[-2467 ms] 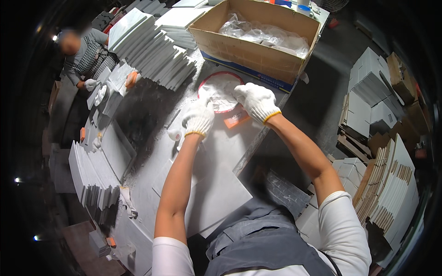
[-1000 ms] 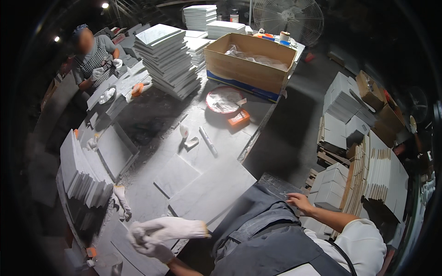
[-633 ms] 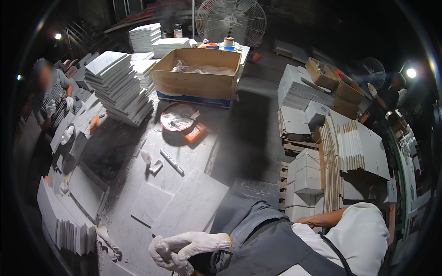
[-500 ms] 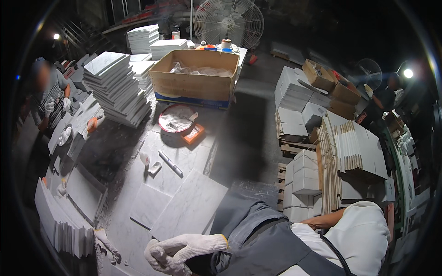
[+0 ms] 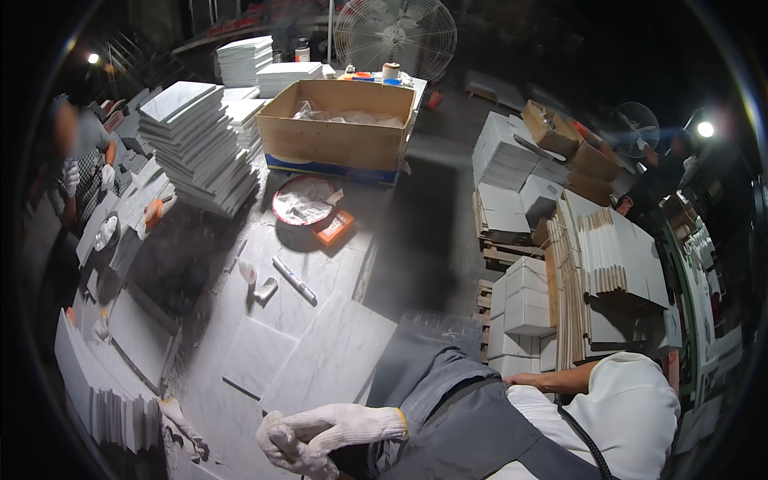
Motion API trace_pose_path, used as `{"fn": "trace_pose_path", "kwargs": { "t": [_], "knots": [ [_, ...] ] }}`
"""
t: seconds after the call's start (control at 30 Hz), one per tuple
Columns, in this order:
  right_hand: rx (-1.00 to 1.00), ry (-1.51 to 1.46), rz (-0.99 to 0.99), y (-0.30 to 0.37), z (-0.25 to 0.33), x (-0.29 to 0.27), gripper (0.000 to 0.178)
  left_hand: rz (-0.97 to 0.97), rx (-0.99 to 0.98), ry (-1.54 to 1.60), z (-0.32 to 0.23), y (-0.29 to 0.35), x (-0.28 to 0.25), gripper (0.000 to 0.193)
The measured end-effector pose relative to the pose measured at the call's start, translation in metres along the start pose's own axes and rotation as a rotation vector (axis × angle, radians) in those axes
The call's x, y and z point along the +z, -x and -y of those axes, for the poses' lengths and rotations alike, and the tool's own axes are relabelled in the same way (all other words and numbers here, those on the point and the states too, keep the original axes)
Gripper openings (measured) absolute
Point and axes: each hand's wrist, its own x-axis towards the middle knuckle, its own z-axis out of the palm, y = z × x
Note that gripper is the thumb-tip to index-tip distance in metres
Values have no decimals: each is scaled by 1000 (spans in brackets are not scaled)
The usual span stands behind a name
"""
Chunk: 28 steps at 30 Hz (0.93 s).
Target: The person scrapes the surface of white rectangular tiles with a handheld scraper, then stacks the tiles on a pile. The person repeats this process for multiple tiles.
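The risk here sits at the near edge of the desk (image 5: 320, 264): the big marble tile (image 5: 332, 360) lies close to that edge, just above the gloved left hand (image 5: 308, 436), and a careless pull or a bump from the forearm could, I judge, slide it off or chip a corner against the smaller tile (image 5: 254, 356) lying just to its left. The leaning row of tiles (image 5: 104, 384), further left of the big tile, could also tip if knocked. The left hand, in a white knit glove, hangs just below the big tile's near corner with its fingers (image 5: 280, 448) curled in toward the palm, loosely closed; whether they pinch anything small I cannot tell, and they do not appear to touch the tile. The right hand is out of sight; only the bare right forearm (image 5: 552, 380) shows, well to the right of the big tile, reaching toward the stacked white boxes (image 5: 524, 308). A marker pen (image 5: 294, 280) and a red-rimmed dish (image 5: 304, 200) lie beyond the big tile, with a cardboard box (image 5: 340, 132) further back.
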Motion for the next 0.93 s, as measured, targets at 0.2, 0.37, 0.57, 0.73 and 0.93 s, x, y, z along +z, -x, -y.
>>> {"fn": "trace_pose_path", "kwargs": {
  "t": [0.2,0.37,0.57,0.73,0.93],
  "knots": [
    [27,-13,16,11,-6,-10,30,18,42,2,-3,0,-6,57],
    [26,-31,39,17,-6,-13,28,-23,86,-50,-5,4,-6,57],
    [-5,-113,61,-1,-18,-22,25,106,30,152,-2,5,-4,47],
    [-208,-254,18,-27,2,-60,43,307,3,167,0,2,17,52],
    [-1045,16,-867,-5,177,-189,32,606,-74,45,-45,15,69,52]
  ]
}}
